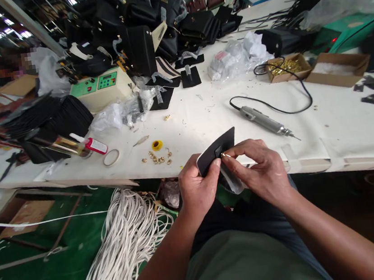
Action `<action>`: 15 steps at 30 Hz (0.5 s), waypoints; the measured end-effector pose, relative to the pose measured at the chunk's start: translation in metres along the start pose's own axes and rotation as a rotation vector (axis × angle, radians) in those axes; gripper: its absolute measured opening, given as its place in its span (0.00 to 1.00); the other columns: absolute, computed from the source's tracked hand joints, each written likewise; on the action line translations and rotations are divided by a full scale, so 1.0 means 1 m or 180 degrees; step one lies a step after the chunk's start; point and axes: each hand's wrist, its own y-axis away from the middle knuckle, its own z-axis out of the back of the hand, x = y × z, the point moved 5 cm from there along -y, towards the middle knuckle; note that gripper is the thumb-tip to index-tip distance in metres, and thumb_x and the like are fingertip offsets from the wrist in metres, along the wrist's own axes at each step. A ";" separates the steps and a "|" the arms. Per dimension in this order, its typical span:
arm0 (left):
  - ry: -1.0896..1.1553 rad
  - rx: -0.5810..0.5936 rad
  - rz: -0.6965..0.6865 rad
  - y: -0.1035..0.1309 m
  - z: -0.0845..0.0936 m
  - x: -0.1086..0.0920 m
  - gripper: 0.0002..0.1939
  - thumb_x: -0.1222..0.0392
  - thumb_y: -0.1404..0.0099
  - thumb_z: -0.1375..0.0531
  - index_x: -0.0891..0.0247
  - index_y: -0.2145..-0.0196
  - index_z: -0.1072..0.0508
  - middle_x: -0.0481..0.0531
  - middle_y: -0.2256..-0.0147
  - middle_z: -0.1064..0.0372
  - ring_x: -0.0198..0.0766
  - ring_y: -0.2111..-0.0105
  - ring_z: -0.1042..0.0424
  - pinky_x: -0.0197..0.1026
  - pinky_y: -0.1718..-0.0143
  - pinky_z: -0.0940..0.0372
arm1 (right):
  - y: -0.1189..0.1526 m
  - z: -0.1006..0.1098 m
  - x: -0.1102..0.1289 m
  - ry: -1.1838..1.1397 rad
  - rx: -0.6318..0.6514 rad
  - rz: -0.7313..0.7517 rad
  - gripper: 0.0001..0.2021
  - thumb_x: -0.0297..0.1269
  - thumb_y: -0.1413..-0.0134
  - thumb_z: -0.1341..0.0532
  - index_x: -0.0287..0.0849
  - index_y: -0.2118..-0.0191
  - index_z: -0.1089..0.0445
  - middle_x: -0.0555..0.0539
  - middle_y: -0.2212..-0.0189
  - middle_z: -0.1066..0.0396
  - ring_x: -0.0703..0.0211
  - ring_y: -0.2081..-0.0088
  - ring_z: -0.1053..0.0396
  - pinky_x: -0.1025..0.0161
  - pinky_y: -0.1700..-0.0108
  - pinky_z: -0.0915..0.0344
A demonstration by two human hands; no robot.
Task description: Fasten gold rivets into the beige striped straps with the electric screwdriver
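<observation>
My left hand point(197, 186) grips a stiff black leather panel point(226, 140) by its lower left side, thumb across its face. The panel is tilted up above the table's front edge. Between the thumb and forefinger of my right hand point(261, 167) is a small gold metal fitting point(223, 155), pinched against a raised black tab on the panel. Clear plastic wrap point(233, 182) hangs below the panel. Several loose gold fittings point(158, 160) lie on the table beyond my left hand, with a yellow tape roll point(156, 145) behind them.
A grey corded electric screwdriver point(263, 120) lies to the right. Farther back stand a box of gold hardware point(289, 66) and another cardboard box point(338, 69). Left are a red-labelled glue bottle point(96, 145), a control machine point(104, 89) and stacked black leather pieces point(51, 122). White cords point(124, 243) pile below.
</observation>
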 end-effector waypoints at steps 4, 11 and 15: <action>-0.0166 -0.0002 -0.0260 -0.001 0.001 -0.007 0.04 0.59 0.33 0.33 0.61 0.63 0.20 0.50 0.66 0.20 0.39 0.65 0.21 0.38 0.58 0.28 | 0.000 0.001 0.003 0.0078 -0.0010 0.0099 0.05 0.33 0.38 0.34 0.48 0.66 0.23 0.50 0.69 0.19 0.54 0.65 0.24 0.51 0.53 0.36; -0.0241 0.0007 -0.0698 0.002 0.002 -0.016 0.05 0.63 0.32 0.35 0.60 0.59 0.18 0.51 0.61 0.19 0.39 0.61 0.20 0.39 0.55 0.27 | 0.000 0.002 0.007 0.0181 0.0008 0.0190 0.05 0.33 0.38 0.35 0.47 0.67 0.23 0.50 0.71 0.21 0.54 0.66 0.24 0.52 0.54 0.37; -0.0245 0.0113 -0.0724 0.004 0.001 -0.016 0.07 0.63 0.32 0.36 0.59 0.58 0.18 0.52 0.60 0.18 0.40 0.60 0.19 0.41 0.54 0.25 | 0.000 0.003 0.008 0.0240 0.0031 0.0238 0.06 0.32 0.39 0.35 0.46 0.68 0.24 0.51 0.71 0.21 0.55 0.67 0.24 0.53 0.54 0.38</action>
